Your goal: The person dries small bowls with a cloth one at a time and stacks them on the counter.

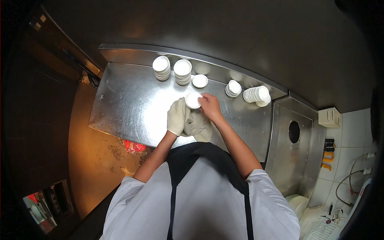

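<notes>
A small white dish (192,100) is held over the steel counter, its round face turned up toward me. My right hand (210,107), bare, pinches the dish at its right edge. My left hand (176,117) wears a pale knitted glove and lies against the dish's left side, closed on a grey-beige cloth (199,125) that bunches below the dish. The glove and cloth hide part of the left fingers. Just beyond my hands, a short stack of white dishes (200,81) stands on the counter.
Two tall dish stacks (161,66) (183,69) stand at the back left. To the right are a short stack (233,88) and a leaning row of dishes (257,95). A raised steel edge (192,58) backs the counter. A sink (286,154) adjoins it on the right.
</notes>
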Demonstrator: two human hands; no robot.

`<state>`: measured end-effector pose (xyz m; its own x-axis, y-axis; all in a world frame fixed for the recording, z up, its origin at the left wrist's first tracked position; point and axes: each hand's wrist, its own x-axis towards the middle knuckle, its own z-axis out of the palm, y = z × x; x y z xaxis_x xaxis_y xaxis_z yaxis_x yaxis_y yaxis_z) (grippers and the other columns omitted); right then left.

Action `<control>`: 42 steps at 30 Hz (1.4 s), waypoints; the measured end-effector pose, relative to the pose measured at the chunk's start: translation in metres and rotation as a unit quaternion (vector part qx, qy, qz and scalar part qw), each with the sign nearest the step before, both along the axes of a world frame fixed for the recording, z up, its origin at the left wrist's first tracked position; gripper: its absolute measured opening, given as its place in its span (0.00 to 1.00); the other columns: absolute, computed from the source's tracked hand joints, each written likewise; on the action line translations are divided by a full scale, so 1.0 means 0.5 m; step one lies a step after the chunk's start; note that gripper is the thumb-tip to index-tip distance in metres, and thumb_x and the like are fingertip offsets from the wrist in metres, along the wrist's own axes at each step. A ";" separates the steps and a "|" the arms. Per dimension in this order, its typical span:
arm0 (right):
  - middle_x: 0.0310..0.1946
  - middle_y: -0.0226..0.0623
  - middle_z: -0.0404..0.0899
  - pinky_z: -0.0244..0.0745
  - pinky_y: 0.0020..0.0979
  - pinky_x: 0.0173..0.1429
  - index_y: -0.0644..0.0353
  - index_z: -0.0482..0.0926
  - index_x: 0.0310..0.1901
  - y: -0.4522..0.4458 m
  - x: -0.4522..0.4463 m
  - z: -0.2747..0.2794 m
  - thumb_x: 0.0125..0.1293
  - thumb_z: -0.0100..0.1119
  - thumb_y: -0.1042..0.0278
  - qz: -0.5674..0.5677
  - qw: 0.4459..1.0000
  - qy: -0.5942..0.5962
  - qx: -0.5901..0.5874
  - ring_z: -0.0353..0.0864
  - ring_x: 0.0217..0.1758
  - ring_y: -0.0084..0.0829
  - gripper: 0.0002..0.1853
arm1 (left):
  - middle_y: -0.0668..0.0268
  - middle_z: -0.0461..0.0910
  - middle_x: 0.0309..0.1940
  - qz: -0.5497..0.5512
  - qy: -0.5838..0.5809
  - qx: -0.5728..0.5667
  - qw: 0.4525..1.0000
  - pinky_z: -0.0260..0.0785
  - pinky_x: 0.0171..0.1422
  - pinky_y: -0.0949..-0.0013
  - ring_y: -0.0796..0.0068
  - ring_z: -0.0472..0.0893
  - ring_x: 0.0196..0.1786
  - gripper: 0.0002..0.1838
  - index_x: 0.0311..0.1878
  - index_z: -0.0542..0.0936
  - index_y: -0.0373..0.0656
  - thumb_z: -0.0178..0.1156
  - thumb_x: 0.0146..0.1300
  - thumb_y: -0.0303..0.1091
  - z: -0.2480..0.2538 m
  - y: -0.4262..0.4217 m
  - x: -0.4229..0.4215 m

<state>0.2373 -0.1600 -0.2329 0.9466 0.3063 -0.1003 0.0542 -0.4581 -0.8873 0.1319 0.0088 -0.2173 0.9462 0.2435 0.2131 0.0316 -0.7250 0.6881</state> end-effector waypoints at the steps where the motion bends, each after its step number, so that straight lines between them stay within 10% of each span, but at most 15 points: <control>1: 0.25 0.34 0.86 0.76 0.35 0.30 0.66 0.88 0.54 -0.003 0.028 -0.019 0.73 0.66 0.60 -0.045 0.999 0.017 0.002 0.84 0.24 0.27 0.18 | 0.43 0.83 0.50 0.011 -0.012 -0.033 0.999 0.77 0.58 0.44 0.39 0.85 0.53 0.17 0.64 0.78 0.35 0.56 0.79 0.34 -0.021 0.007 0.001; 13: 0.30 0.42 0.90 0.82 0.40 0.38 0.55 0.90 0.58 0.018 0.199 -0.109 0.74 0.68 0.55 -0.134 0.970 -0.123 -0.160 0.89 0.29 0.37 0.18 | 0.46 0.82 0.54 -0.041 0.006 0.000 0.999 0.77 0.65 0.51 0.43 0.82 0.59 0.18 0.63 0.76 0.35 0.55 0.74 0.30 -0.040 0.027 -0.026; 20: 0.37 0.43 0.88 0.82 0.47 0.46 0.56 0.90 0.52 -0.105 0.101 0.007 0.68 0.73 0.60 -0.161 0.893 -0.363 -0.215 0.89 0.43 0.49 0.15 | 0.56 0.84 0.66 0.071 0.077 -0.514 0.851 0.70 0.75 0.65 0.69 0.81 0.67 0.25 0.71 0.80 0.32 0.49 0.88 0.44 -0.046 0.032 -0.031; 24: 0.37 0.43 0.87 0.81 0.47 0.46 0.57 0.91 0.48 -0.182 0.095 0.040 0.68 0.73 0.61 -0.152 0.870 -0.348 -0.314 0.89 0.41 0.49 0.12 | 0.54 0.85 0.65 0.054 0.072 -0.358 0.929 0.74 0.72 0.63 0.63 0.85 0.64 0.24 0.68 0.81 0.34 0.47 0.88 0.45 -0.067 0.026 -0.031; 27: 0.37 0.46 0.87 0.81 0.45 0.45 0.59 0.93 0.45 -0.221 0.113 0.026 0.68 0.73 0.62 -0.149 0.919 -0.269 -0.246 0.88 0.39 0.50 0.11 | 0.55 0.86 0.63 0.066 0.186 -0.186 0.963 0.77 0.66 0.60 0.60 0.87 0.60 0.24 0.62 0.82 0.35 0.48 0.87 0.47 -0.067 0.019 -0.010; 30: 0.34 0.34 0.87 0.77 0.37 0.38 0.62 0.93 0.43 -0.254 0.146 -0.013 0.72 0.72 0.63 -0.227 0.944 -0.232 -0.062 0.84 0.31 0.34 0.11 | 0.63 0.86 0.52 0.026 0.042 -0.194 0.980 0.77 0.63 0.62 0.66 0.85 0.56 0.22 0.61 0.81 0.36 0.50 0.87 0.46 -0.090 0.011 -0.010; 32: 0.30 0.24 0.82 0.68 0.26 0.30 0.63 0.92 0.45 -0.263 0.151 -0.003 0.77 0.69 0.63 -0.305 0.941 -0.025 0.142 0.76 0.28 0.17 0.11 | 0.63 0.85 0.52 0.054 0.098 -0.437 0.892 0.78 0.64 0.62 0.66 0.85 0.56 0.20 0.62 0.80 0.37 0.49 0.87 0.45 -0.062 0.011 -0.011; 36: 0.31 0.26 0.82 0.63 0.22 0.30 0.62 0.90 0.46 -0.239 0.117 0.019 0.77 0.69 0.64 -0.359 0.881 0.026 0.308 0.74 0.27 0.15 0.09 | 0.66 0.84 0.46 0.078 0.047 -0.754 0.650 0.79 0.61 0.66 0.72 0.84 0.49 0.18 0.58 0.81 0.40 0.53 0.84 0.45 0.022 -0.008 -0.013; 39: 0.34 0.25 0.83 0.67 0.24 0.32 0.61 0.90 0.47 -0.153 0.038 0.049 0.78 0.69 0.63 -0.291 0.937 -0.035 0.190 0.76 0.29 0.18 0.10 | 0.66 0.83 0.47 0.053 -0.028 -0.698 0.713 0.79 0.63 0.65 0.73 0.84 0.52 0.17 0.58 0.79 0.38 0.55 0.82 0.42 0.026 -0.015 -0.023; 41: 0.36 0.29 0.85 0.72 0.26 0.38 0.61 0.91 0.50 -0.087 -0.036 0.066 0.76 0.70 0.63 -0.141 0.972 -0.159 0.104 0.79 0.33 0.23 0.11 | 0.62 0.82 0.52 -0.066 -0.052 -0.799 0.595 0.80 0.64 0.65 0.70 0.83 0.57 0.14 0.62 0.76 0.37 0.59 0.79 0.32 -0.018 0.004 -0.021; 42: 0.38 0.32 0.85 0.75 0.27 0.41 0.60 0.90 0.53 -0.062 -0.068 0.085 0.75 0.72 0.62 -0.037 0.987 -0.141 0.067 0.80 0.35 0.24 0.13 | 0.61 0.82 0.53 -0.076 -0.069 -0.741 0.664 0.81 0.64 0.64 0.70 0.83 0.57 0.14 0.62 0.76 0.36 0.59 0.79 0.32 -0.014 0.007 -0.025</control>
<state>0.2032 -0.1911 -0.1902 0.9514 0.2276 0.2075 0.2788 -0.3499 -0.8943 0.1193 0.0122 -0.2240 0.9801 0.1869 -0.0675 -0.1016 0.7633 0.6380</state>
